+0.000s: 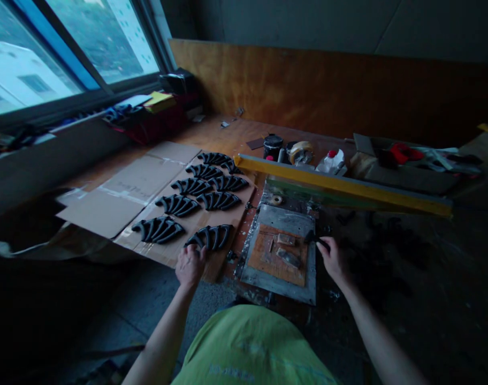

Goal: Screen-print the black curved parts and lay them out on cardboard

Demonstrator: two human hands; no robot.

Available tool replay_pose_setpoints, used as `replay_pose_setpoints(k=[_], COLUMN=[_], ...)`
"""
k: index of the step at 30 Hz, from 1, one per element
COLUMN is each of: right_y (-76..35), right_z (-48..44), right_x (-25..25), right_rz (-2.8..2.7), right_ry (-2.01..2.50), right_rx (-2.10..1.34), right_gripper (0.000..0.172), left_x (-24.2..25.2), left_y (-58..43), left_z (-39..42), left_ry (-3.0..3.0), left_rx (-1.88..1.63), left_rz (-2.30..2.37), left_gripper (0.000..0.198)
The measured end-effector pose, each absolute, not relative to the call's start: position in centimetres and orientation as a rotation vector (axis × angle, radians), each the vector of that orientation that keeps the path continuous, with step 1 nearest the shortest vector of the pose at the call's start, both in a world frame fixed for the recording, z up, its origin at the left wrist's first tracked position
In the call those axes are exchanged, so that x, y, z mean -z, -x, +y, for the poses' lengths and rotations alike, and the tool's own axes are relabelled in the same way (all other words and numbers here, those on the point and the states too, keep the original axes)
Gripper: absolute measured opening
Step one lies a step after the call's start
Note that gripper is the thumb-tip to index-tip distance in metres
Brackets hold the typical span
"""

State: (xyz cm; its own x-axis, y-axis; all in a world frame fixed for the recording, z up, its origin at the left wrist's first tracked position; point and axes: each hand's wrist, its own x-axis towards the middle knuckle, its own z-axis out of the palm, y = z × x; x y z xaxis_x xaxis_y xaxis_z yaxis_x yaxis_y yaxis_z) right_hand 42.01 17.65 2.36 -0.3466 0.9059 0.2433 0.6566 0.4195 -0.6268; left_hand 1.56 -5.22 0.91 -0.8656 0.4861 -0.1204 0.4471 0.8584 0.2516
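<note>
At the near edge of a cardboard sheet (222, 262), my left hand (190, 264) has its fingers closed on the end of a black curved piece in the nearest right-hand fan of black curved pieces (214, 237). Several similar fans (159, 230) lie in two columns beyond it. My right hand (333, 260) grips a black curved piece (317, 239) above the right edge of a grey metal plate (278, 293). On that plate lies a brown board (258, 256) with a small clear block (286, 239) and a clear wrapped item (289, 258).
A long yellow-edged bar (344, 183) crosses behind the plate. Past it stand a black tin (272, 145), a tape roll (301, 153) and a clear bottle (331, 162). Dark loose pieces (384, 256) are heaped at right. An open carton (404, 174) sits behind them.
</note>
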Motion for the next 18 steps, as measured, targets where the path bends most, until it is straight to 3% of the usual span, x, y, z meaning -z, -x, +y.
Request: replay_pose_setpoints(k=[3,6,11,18], right_y=[-37.9,-35.2,-33.2,-32.2], right_z=[14.9,13.3,12.6,12.8], right_x=[-2.5,-2.2,-2.6,-3.0], right_rz=[-2.228,-2.36,-2.5,-2.53], right_ry=[1.078,0.929,0.939,0.951], right_rx=[-0.67,-0.595,-0.254,-0.21], right_gripper=[0.031,0.032,0.033,0.032], left_x=[-0.5,0.2,0.9,1.7], left_y=[-4.3,-5.3,-4.2,1.6], left_z=[-4.0,-2.1,-0.5,0.2], left_ry=[-1.053,-0.975,-0.928,-1.453], left_rx=[-0.281,-0.21,-0.229,-0.228], left_rz=[2.862,2.814,2.84,2.61], left_gripper=[0.062,0.068,0.062,0.054])
